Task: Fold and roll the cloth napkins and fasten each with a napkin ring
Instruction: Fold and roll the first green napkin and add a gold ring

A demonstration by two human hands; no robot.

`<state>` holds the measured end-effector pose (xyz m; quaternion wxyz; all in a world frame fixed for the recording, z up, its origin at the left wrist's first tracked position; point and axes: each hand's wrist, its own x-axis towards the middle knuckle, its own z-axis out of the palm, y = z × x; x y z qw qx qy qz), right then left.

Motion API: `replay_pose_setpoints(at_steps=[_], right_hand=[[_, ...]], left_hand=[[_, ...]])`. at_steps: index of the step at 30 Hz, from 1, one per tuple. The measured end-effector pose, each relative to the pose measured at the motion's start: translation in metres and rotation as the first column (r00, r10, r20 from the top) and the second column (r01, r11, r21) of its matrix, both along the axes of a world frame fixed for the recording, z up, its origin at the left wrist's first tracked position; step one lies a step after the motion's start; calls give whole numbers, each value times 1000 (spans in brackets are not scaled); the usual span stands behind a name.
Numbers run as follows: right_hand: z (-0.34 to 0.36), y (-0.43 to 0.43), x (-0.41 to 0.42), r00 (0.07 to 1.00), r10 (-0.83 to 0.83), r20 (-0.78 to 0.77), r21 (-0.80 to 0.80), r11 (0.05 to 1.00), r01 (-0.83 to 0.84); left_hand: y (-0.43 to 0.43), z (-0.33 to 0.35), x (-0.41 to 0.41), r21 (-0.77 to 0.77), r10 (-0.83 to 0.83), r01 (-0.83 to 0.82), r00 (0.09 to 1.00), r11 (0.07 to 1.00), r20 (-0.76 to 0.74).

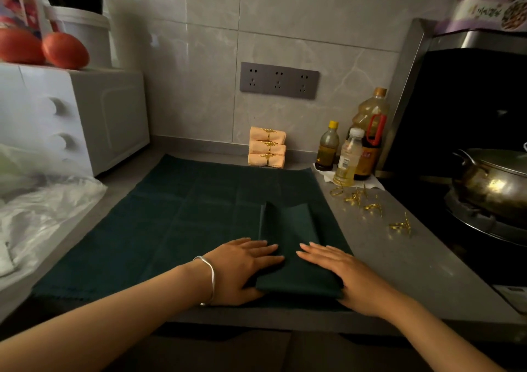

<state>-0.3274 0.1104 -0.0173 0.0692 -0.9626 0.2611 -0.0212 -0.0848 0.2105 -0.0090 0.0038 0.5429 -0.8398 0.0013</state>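
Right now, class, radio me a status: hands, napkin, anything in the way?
Left hand and right hand flat, pressing folded green napkin. Not rolled yet. Gold rings loose on counter at right, nothing blocking.

Dark green napkin (296,257) is folded into a long strip & lies flat btw the L hand (242,269) & R hand (350,274). Both hands press flat on its near end, fingers straight, one on each side. Past the fingertips, its far end has a loose top flap w/ one corner poking up a bit. Under the napkin & both hands, a big green cloth (185,214) is spread flat w/ fold lines showing. Far past the fingertips, by the wall, 3 peach napkins (267,147) are rolled & stacked, each w/ a gold ring (269,132) round its middle. Loose rings (372,207), approx 4, lie scattered right of the R hand & farther back, not touching the napkin.
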Motion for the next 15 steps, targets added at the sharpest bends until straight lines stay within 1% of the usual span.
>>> replay_pose_setpoints(at_steps=[2,7,9,11,13,14,15], right_hand=[[1,-1,0,1000,-2,-4,0,1000,2],[0,-4,-3,1000,6,-18,-35,999,-7],[1,-6,-3,1000,-16,-7,-20,1000,15],[2,-8,-3,999,-25,30,10,1000,24],[2,-12,-2,996,-43,81,40,998,40],[1,-15,-1,988,-81,133,81,994,70],[2,-16,1,966,-142,216,159,981,109]], left_hand=[[-8,0,2,-1,27,-27,999,1000,-18],[-24,2,7,58,68,-66,997,996,-44],[-25,2,7,55,87,-83,994,995,-74],[-26,3,9,49,114,-109,987,993,-111],[-29,3,12,24,155,-153,969,988,-190],[-31,4,13,15,180,-182,953,983,-244],[-33,4,15,13,206,-213,929,977,-306]])
